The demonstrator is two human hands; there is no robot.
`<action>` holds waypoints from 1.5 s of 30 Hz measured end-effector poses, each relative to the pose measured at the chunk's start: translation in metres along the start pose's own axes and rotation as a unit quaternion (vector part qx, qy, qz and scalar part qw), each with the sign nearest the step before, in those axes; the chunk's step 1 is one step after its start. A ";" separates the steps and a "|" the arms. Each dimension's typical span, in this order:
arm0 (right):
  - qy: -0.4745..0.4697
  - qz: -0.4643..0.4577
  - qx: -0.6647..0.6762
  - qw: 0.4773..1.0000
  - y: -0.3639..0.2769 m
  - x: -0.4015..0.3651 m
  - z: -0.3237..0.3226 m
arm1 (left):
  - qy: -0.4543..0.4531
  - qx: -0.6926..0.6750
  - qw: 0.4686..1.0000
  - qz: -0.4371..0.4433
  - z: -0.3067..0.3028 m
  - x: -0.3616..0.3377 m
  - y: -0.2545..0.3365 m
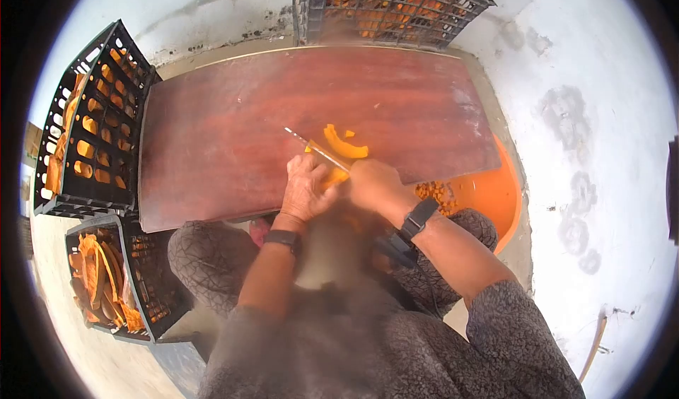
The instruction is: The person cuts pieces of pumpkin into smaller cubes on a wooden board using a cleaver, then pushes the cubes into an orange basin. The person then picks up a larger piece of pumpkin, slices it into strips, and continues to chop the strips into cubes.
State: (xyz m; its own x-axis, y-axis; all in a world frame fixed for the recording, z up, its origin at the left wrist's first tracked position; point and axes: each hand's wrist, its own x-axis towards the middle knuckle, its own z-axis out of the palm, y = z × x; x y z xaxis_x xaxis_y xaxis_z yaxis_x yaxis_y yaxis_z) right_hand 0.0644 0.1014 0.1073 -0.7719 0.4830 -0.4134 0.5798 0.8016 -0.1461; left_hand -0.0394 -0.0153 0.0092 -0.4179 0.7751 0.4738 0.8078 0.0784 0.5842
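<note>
The left hand [305, 187], fingers curled, holds down an orange piece [335, 178] at the table's [212, 151] near middle; the right hand [382, 187] is closed around a knife [318, 149]. The piece seems light, firm, perhaps slick, best pinned left of the blade.

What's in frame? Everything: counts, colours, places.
Board: 1, reddish-brown, centre
Knife: 1, pale blade, above board
Curved slice: 1, orange, on board
Small bit: 1, orange, beside slice
Cut piece: 1, orange, at blade
Crates: at least 3, black, left and far side; orange pieces inside, uncountable
Tub: 1, orange, right
Chunks: uncountable, orange, in tub
Walls: white, far and right
Stick: 1, brown, lower right
Wristbands: 2, dark, one per wrist
Left hand: 1, bare, holding cut piece
Right hand: 1, bare, gripping knife
</note>
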 end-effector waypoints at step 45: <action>0.166 0.018 0.202 0.965 0.025 -0.029 0.010 | -0.009 0.088 0.996 0.029 -0.025 -0.005 0.000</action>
State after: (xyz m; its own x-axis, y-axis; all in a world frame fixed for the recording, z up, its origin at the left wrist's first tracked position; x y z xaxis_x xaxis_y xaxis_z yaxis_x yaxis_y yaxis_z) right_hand 0.1039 0.1044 0.1070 -0.7514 0.6482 -0.1236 0.6105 0.6117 -0.5031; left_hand -0.0480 -0.0352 0.0232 -0.3627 0.7929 0.4897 0.8913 0.1418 0.4306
